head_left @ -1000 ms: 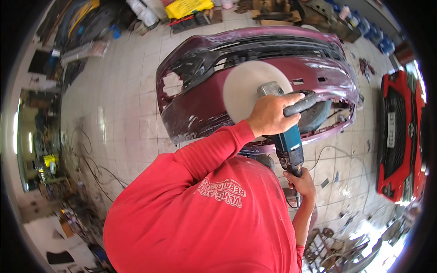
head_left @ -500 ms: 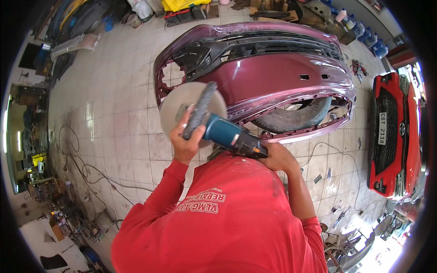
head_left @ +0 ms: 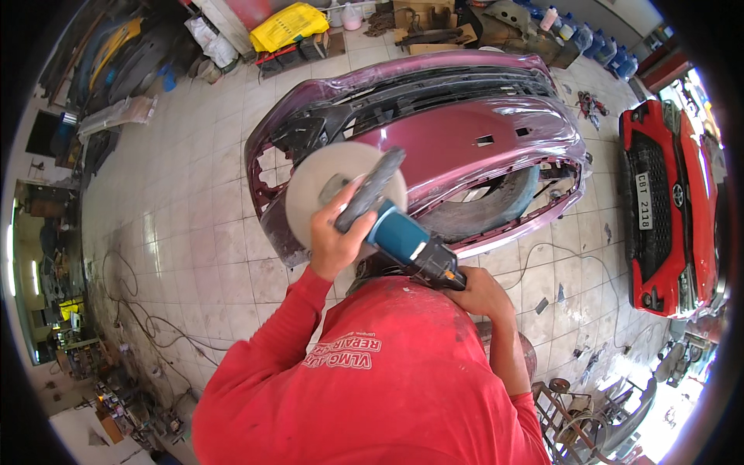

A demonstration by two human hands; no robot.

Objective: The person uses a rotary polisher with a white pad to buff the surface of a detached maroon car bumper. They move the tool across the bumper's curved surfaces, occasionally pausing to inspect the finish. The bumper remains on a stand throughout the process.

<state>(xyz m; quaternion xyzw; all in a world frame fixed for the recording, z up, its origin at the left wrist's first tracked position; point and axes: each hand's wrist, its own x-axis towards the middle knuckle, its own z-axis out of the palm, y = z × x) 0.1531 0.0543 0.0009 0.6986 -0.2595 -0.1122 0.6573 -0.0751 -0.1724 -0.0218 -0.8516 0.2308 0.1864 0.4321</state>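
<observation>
Both my hands hold a teal and black rotary polisher (head_left: 397, 232) with a large, round, off-white pad (head_left: 304, 198). My left hand (head_left: 335, 242) is closed around its black front handle (head_left: 375, 186), close to the pad. At the tool's rear end, my right hand (head_left: 482, 293) wraps the dark grip; its fingers are partly hidden. Beyond the tool lies a maroon car bumper (head_left: 442, 128) with black grille parts. The pad overlaps the bumper's left part in view; whether they touch I cannot tell. A tyre (head_left: 484, 221) shows through the bumper's lower opening.
A red car front (head_left: 663, 209) stands at the right. Cables (head_left: 174, 329) run over the tiled floor (head_left: 186, 209) at the left, and a thin cord (head_left: 558, 246) lies at the right. Bottles (head_left: 604, 50), boxes and a yellow cover (head_left: 288, 27) line the far side.
The polisher and both hands have shifted slightly right and down in the picture. The view has tilted a little, so the bumper and red car sit further left. My grip is the same.
</observation>
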